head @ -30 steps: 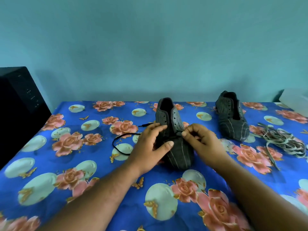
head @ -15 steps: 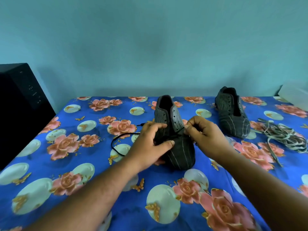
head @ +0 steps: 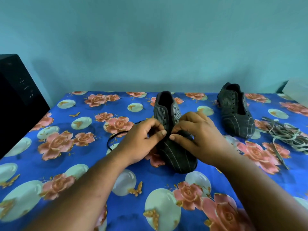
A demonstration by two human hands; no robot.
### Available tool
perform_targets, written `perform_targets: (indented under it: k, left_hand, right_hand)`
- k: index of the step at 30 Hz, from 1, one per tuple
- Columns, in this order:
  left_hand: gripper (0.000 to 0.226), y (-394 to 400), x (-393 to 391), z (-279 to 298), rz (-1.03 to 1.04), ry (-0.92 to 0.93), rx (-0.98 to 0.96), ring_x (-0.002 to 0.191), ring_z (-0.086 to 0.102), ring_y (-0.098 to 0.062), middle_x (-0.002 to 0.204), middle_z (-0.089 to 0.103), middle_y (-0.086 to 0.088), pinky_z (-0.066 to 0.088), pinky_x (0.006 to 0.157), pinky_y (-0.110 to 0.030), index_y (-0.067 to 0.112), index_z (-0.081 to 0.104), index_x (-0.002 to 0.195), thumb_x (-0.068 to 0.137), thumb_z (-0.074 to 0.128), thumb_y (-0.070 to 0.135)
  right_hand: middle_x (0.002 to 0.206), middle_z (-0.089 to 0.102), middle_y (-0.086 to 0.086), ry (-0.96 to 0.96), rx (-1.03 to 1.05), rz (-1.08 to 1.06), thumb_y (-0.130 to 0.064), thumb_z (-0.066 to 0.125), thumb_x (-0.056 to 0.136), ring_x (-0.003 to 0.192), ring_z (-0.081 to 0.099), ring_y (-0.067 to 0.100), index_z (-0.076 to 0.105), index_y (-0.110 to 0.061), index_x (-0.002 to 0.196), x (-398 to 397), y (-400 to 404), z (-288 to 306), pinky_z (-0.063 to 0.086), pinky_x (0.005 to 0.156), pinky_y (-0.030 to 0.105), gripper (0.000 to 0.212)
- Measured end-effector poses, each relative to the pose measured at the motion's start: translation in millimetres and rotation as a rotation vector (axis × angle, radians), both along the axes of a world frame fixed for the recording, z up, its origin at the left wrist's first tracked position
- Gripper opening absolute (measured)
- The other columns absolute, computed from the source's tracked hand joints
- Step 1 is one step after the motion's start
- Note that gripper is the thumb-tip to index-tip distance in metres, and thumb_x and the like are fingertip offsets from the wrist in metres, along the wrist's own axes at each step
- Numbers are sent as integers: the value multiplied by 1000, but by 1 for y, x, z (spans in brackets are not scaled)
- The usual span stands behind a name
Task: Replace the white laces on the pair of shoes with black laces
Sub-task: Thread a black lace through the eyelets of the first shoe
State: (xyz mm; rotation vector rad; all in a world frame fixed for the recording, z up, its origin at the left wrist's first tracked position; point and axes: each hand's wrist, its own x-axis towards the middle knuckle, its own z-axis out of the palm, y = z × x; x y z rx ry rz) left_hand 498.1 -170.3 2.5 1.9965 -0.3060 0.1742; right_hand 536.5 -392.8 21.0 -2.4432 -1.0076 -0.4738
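Since a second ago both hands close in over the lowest eyelets. Near shoe (head: 173,139) lies mid-desk, toe toward the camera; black lace (head: 116,136) trails left. Left hand (head: 141,142) and right hand (head: 198,137) each pinch lace at the vamp — first crossing under way. Next: even the ends, feed upward. Second shoe (head: 236,114) unlaced; white laces (head: 286,135) heaped at right.

1. Worktop (head: 70,164): covered by a blue cloth printed with pink roses, pale discs and gold butterflies.
2. Near shoe (head: 176,152): dark, pinstriped, on the cloth directly under both grips, toe toward the camera.
3. Black lace (head: 116,136): loop on the cloth just left of the left grip.
4. Far shoe (head: 236,112): right of the right grip and beyond it.
5. White laces (head: 286,134): loose heap, well right of the right grip, beside the far shoe.
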Motion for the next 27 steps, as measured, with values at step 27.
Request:
perform_targets:
  k: [27]
  left_hand:
    - [23,2,-1,-4,-96,44,5,59,55,-2,93,58,7,46,54,-21,26,62,96,85,78,39]
  right_hand:
    - [88,63,-10,261,194,32,-22,72,94,82,58,11,70,-27,94,10,-27,0,43,69,18,6]
